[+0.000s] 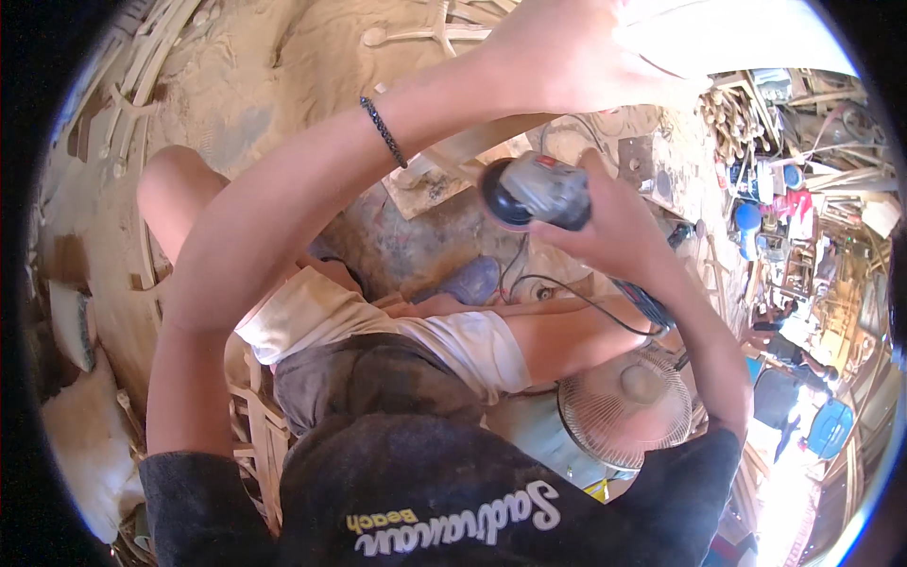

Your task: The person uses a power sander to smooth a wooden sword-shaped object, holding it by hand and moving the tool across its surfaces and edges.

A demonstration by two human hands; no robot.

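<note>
My right hand (619,217) is closed around the grey body of an angle grinder (551,189). Its round black disc (504,196) points left, over the dusty ground between my bent legs. Raised across the top of the view is my left hand (572,57), very close to the camera. Its fingers run into a bright white, washed-out area (746,38), so whether they hold anything is hidden. Below the grinder hangs a dark power cord (567,281), looping toward my right forearm. A pale wooden piece (430,189) lies beyond my left forearm.
A round fan (628,406) stands close by my right leg. Curved wooden parts (439,33) lie on the sawdust-covered ground ahead, with a stack of sticks (732,118) at the far right. Blue containers (747,217) and other clutter fill the right side. Another person (789,345) is in the background.
</note>
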